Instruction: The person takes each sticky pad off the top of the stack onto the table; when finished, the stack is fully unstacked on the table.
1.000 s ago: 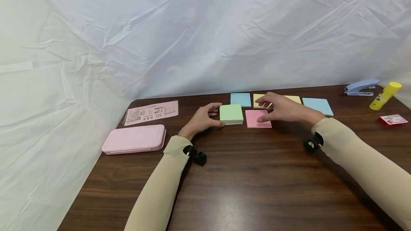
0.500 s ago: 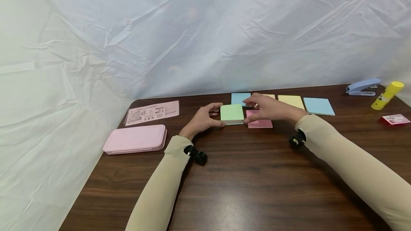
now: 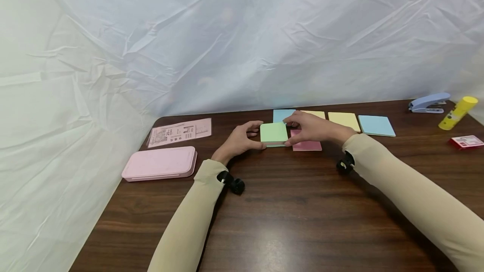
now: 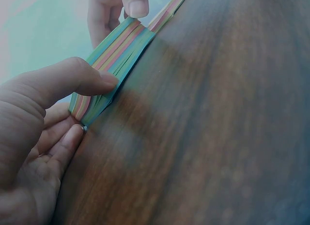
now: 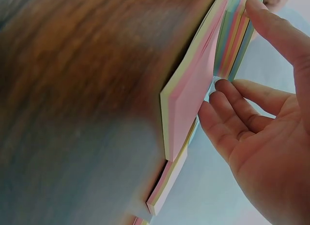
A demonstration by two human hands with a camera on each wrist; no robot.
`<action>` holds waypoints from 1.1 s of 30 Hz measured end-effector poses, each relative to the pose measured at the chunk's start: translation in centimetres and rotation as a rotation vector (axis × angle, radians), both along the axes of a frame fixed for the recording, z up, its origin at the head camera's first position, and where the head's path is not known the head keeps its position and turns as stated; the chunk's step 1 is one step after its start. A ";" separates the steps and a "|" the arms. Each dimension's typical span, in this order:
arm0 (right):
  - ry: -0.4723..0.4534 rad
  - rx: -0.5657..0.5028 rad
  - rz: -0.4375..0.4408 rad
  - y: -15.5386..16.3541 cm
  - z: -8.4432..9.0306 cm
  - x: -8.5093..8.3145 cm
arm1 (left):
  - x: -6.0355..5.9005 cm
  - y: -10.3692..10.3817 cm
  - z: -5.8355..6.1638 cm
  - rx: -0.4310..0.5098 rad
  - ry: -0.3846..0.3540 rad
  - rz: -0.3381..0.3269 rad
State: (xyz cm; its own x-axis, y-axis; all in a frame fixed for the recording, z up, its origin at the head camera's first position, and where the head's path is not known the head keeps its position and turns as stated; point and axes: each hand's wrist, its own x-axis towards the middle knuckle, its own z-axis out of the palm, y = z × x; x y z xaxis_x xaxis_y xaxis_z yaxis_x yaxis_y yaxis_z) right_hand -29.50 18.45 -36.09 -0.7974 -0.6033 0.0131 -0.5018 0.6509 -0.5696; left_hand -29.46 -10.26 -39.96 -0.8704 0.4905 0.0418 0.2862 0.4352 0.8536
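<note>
A thick stack of sticky notes (image 3: 273,132), light green on top with banded coloured edges, sits on the dark table. My left hand (image 3: 242,139) grips its left side, thumb on the near edge and fingers toward the far side. At the right side my right hand (image 3: 315,127) holds it too, thumb near the front corner and fingers at the back. Under the right hand lies a thin pink sticky-note pad (image 3: 311,146), partly covered. In the right wrist view this pink pad (image 5: 193,97) stands beside the taller stack (image 5: 237,38).
Behind lie a blue pad (image 3: 280,115), two yellow pads (image 3: 344,121) and another blue pad (image 3: 377,125). A pink case (image 3: 159,163) and printed pink sheet (image 3: 180,132) are left; a stapler (image 3: 427,103), yellow tube (image 3: 457,113) and small red box (image 3: 466,141) right. White sheeting (image 3: 227,53) hangs behind.
My right hand has moved left from above the pink pad to the right side of the green-topped stack and now holds it. The left hand has stayed in place.
</note>
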 end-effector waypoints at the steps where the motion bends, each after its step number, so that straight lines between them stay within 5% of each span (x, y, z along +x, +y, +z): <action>1: -0.001 0.001 -0.001 0.0 0.0 0.0 | 0.0 0.0 0.0 0.001 0.000 0.000; 33: -0.011 -0.097 -0.107 2.6 0.5 1.2 | -0.1 -0.1 0.0 0.008 0.010 -0.017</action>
State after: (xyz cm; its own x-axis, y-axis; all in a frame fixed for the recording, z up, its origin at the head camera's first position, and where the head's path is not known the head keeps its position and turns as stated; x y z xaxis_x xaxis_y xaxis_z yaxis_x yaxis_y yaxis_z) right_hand -28.32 21.02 -35.59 -0.8574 -0.5113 0.0585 -0.4263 0.6419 -0.6374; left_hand -29.53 -10.32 -39.97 -0.8617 0.5045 0.0542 0.3016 0.4234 0.8543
